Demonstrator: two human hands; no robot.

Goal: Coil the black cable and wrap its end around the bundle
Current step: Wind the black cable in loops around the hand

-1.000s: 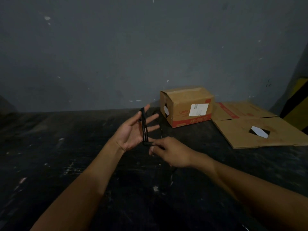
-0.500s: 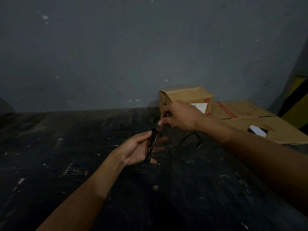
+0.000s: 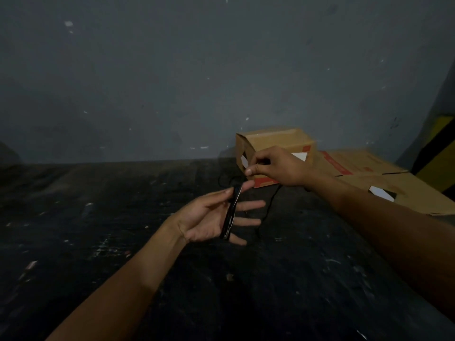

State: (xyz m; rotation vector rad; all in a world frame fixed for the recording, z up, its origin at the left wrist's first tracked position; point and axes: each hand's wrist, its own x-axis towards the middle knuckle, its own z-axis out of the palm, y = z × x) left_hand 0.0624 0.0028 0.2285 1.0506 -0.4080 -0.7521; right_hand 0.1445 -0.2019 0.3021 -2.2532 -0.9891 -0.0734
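The black cable (image 3: 230,214) is wound in several turns around the spread fingers of my left hand (image 3: 211,217), which is held palm up over the dark floor. My right hand (image 3: 273,168) is raised just beyond it, thumb and fingers pinched on the cable's free length. From that pinch a loose strand (image 3: 267,207) hangs down and curves to the floor on the right of my left hand. Another dim loop of cable lies on the floor behind my left fingertips.
A small closed cardboard box (image 3: 275,141) stands by the grey wall (image 3: 172,82), partly behind my right hand. A flattened cardboard sheet (image 3: 394,183) lies to its right. A yellow and black striped post (image 3: 440,153) is at the far right edge.
My right hand has swung from below the left hand up and over it, carrying the free cable. My left hand has tilted flatter and lower, with the coil still on its fingers.
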